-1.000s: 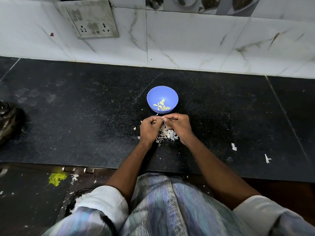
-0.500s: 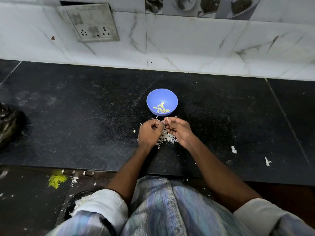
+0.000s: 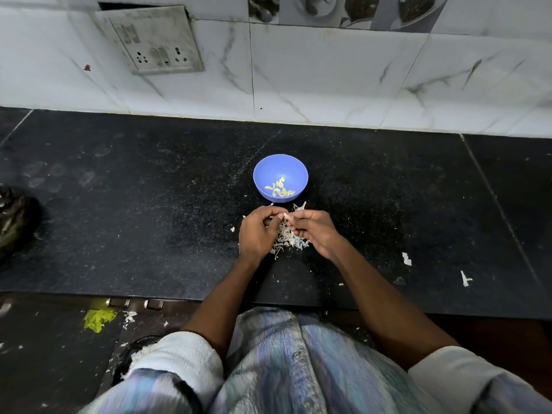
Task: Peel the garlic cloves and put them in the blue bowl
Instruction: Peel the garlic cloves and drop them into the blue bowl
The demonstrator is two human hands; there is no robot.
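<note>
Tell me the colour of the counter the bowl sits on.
Black with fine pale speckles, counter, seen in the head view.

Seen from above, a person wears a loose garment (image 3: 286, 363) of washed-out blue, lilac and grey stripes with a crinkled, faded look, falling in soft vertical folds down the front of the body. Just to either side of this striped garment, short white sleeves of a ribbed or textured fabric cover the upper arms: the left sleeve (image 3: 185, 360) and the right sleeve (image 3: 457, 380). Below the sleeves both forearms are bare. The left hand (image 3: 258, 231) and right hand (image 3: 315, 231) are bare too.
</note>
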